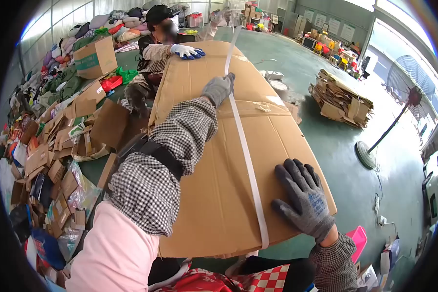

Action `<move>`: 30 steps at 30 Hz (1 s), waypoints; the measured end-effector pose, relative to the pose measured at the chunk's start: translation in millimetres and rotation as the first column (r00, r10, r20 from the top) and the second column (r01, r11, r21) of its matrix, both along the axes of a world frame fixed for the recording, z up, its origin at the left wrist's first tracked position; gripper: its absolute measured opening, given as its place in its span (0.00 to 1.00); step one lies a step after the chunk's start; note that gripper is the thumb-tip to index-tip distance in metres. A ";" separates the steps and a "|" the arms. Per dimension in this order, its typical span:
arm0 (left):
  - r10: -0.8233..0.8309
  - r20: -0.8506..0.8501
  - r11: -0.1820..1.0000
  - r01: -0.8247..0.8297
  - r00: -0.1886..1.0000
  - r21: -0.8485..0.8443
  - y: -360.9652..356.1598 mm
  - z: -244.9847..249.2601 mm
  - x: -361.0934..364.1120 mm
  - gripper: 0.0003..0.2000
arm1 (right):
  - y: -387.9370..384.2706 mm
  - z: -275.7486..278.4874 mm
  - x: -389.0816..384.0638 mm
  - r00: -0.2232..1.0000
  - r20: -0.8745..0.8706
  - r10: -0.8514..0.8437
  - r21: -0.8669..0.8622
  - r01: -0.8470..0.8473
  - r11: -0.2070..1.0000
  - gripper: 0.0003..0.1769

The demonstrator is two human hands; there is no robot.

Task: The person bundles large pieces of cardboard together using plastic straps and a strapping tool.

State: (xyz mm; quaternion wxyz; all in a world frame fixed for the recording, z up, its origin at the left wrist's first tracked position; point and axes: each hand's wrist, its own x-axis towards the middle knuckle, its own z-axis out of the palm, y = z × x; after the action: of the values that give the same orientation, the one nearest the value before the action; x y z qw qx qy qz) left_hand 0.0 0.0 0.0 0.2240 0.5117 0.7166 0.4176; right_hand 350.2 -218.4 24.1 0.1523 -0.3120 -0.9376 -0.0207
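Note:
A large flat sheet of brown cardboard lies in front of me, with a white strap running lengthwise over it. My left hand, in a grey glove, is closed around the strap past the middle of the sheet. From that grip the strap rises toward the far end. My right hand, also gloved in grey, rests on the near right part of the cardboard with its fingers spread. At the far end, a co-worker's white and blue glove presses on the sheet.
Loose cardboard pieces and bags cover the floor at left, below a heap of clothes. To the right are a bundle of flattened cardboard and a standing fan with a cable. A pink plastic bin is near my right arm.

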 end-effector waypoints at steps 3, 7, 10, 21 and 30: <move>0.085 -0.100 0.996 -0.086 0.991 -0.005 -15.6 20.8 -0.1 0.25 | 4.6 -12.0 -13.6 0.993 -0.116 0.009 -0.035 -0.013 0.999 0.33; 0.164 -0.139 0.986 -0.162 0.977 0.027 -21.9 28.0 28.9 0.27 | 12.7 -7.0 4.5 0.996 -0.087 0.014 -0.015 -0.015 1.000 0.33; 0.136 -0.178 0.986 -0.151 0.975 -0.072 1.7 18.8 6.6 0.27 | 5.7 -6.8 -0.2 0.994 -0.111 0.013 -0.008 -0.014 1.000 0.33; 0.044 -0.015 0.999 -0.044 0.999 0.014 -11.3 5.2 -4.1 0.29 | -3.8 7.5 -0.1 0.994 -0.094 0.064 -0.012 -0.065 0.998 0.34; 0.167 -0.221 0.986 -0.166 0.961 0.022 -3.7 0.0 -10.3 0.31 | -6.0 3.8 -0.4 0.980 -0.195 0.048 0.075 -0.034 0.997 0.27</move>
State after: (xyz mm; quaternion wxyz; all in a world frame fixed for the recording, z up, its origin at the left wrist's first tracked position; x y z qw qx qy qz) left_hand -10.3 -3.7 0.0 0.1056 0.4935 0.7770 0.3763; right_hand 349.9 -224.5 27.9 0.2557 -0.2875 -0.9228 -0.0199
